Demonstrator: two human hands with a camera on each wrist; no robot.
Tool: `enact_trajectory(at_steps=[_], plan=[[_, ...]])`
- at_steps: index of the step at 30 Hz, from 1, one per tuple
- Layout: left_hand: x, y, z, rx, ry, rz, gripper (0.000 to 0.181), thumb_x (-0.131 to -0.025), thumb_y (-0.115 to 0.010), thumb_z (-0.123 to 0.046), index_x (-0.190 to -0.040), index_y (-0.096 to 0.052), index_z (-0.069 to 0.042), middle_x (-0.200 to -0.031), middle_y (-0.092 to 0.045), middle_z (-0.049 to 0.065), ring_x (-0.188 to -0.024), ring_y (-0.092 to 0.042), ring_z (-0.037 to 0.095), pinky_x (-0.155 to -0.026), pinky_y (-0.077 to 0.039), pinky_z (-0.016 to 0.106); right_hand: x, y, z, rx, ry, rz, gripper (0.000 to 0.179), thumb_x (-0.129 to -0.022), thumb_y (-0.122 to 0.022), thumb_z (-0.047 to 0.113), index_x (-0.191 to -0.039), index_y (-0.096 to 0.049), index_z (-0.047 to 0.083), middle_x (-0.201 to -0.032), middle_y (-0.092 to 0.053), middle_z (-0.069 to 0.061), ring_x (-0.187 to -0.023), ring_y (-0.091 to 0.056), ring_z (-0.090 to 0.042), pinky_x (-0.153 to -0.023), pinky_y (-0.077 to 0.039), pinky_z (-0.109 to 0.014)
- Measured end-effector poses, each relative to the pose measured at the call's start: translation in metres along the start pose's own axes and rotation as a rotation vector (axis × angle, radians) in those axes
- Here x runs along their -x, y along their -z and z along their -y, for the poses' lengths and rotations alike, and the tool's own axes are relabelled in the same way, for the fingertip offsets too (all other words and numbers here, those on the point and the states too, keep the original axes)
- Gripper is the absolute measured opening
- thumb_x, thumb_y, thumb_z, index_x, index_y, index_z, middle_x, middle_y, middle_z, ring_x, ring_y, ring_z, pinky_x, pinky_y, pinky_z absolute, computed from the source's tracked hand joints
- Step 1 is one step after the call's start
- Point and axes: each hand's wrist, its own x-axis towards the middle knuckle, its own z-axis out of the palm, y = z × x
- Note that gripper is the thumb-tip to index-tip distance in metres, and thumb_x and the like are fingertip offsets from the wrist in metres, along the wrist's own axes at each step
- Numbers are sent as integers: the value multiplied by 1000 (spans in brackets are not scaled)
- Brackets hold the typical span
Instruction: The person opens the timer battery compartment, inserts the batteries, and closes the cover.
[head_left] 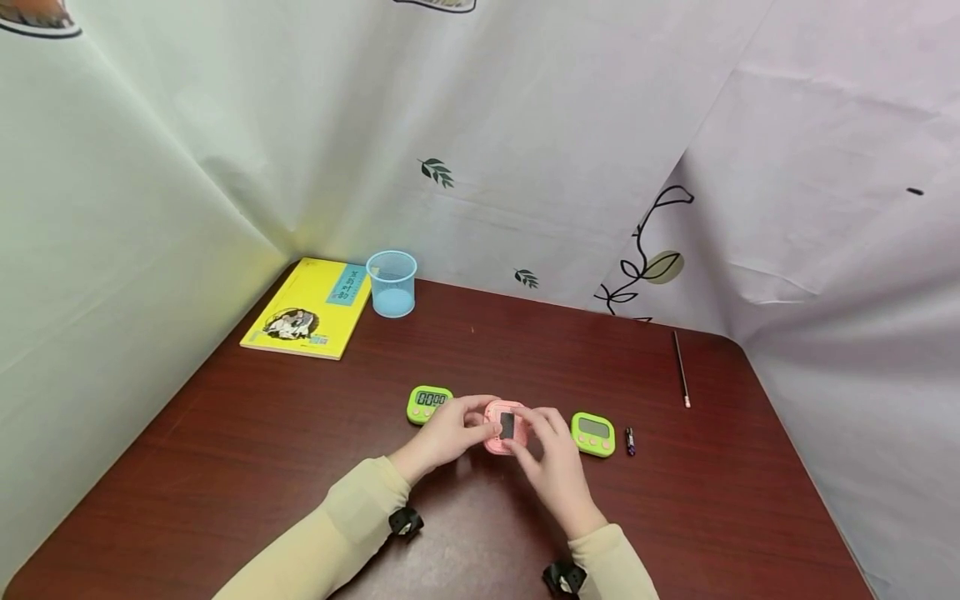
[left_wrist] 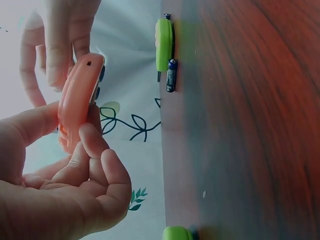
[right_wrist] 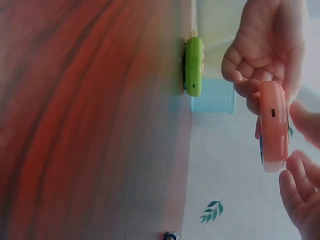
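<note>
Pink timer (head_left: 507, 426) held above table (head_left: 225, 467), pinched by left hand (head_left: 448, 432); right hand (head_left: 557, 462) at its face, pinching or only touching: cannot tell. Left green timer (head_left: 429, 404) shows zeros, presumably done; right green timer (head_left: 593, 434) blank, battery (left_wrist: 171, 76) nearby, likely pending.

I see pale cloth (head_left: 555, 100) with leaf prints (head_left: 438, 173) filling the upper frame, and a dark reddish table (head_left: 225, 467) across the bottom.
</note>
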Motion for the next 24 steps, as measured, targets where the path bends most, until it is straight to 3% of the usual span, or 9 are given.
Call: enact_trajectory(at_steps=[5,13,18,24], plan=[[0,0,0,-11,-20,-18,44,-86,-66,-9,-127,-56,2,-75,-67,4,-67,-57,6,-60,-44,20,-2,3,0,-116,-204,6,53,-71,-83,9,-118,-60,8,-93,-57,-4,-75,-58,-13,-63,-52,-25],[2,3,-1,-30,-15,-28,43,-87,-66,-9,-129,-56,-4,-84,-69,6,-74,-60,8,-64,-46,21,-3,4,-4,-276,-420,122,53,-79,-77,15,-126,-54,5,-85,-62,-3,-71,-57,-8,-63,-50,-21],[3,3,0,-52,-60,-12,41,-87,-65,-5,-128,-57,-3,-81,-69,6,-74,-61,9,-63,-46,21,-5,6,-5,-347,-565,124,34,-82,-75,20,-110,-65,3,-82,-65,-5,-71,-58,-8,-65,-49,-21],[3,2,1,-69,-73,-2,40,-88,-65,-5,-127,-58,-3,-83,-69,6,-77,-63,11,-64,-47,21,-6,9,-6,-414,-689,176,23,-81,-76,21,-89,-68,1,-69,-64,-6,-57,-60,-16,-54,-50,-27]])
